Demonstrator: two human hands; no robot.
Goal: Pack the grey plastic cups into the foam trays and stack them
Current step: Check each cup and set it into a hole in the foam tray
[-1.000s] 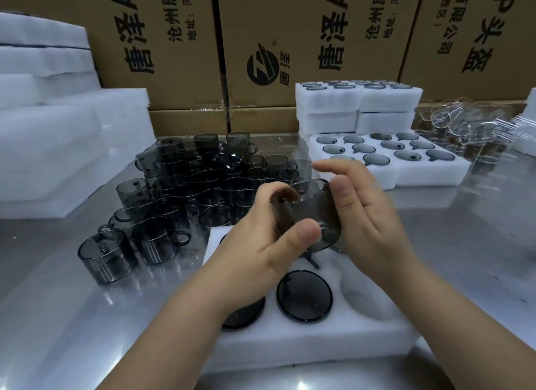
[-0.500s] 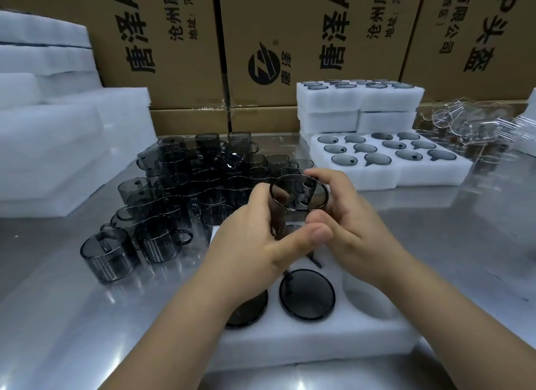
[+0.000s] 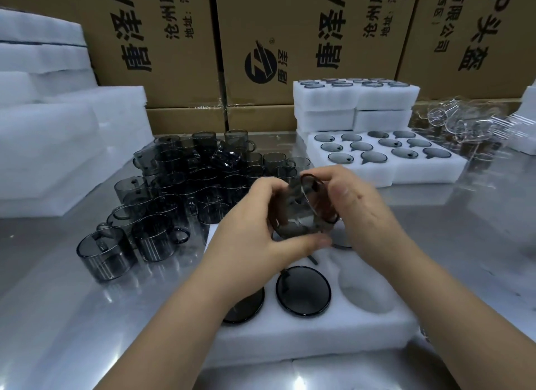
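A grey see-through cup [image 3: 301, 212] is held tilted between both hands above the near foam tray [image 3: 313, 334]. My left hand [image 3: 255, 235] grips its lower side with thumb and fingers. My right hand [image 3: 359, 206] curls round its rim side. In the tray one cup [image 3: 303, 290] sits in a hole, another [image 3: 246, 307] lies half hidden under my left arm, and an empty hole [image 3: 365, 291] shows to the right. Many loose grey cups [image 3: 185, 186] stand crowded on the steel table to the left.
A filled foam tray [image 3: 385, 160] lies at the back right, with a stack of filled trays [image 3: 356, 102] behind it. Blank foam sheets [image 3: 58, 134] pile up at the left. Clear cups [image 3: 470, 128] lie far right. Cardboard boxes [image 3: 290, 41] wall the back.
The cup has been turned in both hands, from mouth facing up to tilted with its mouth toward my right hand. Both hands stay above the near tray.
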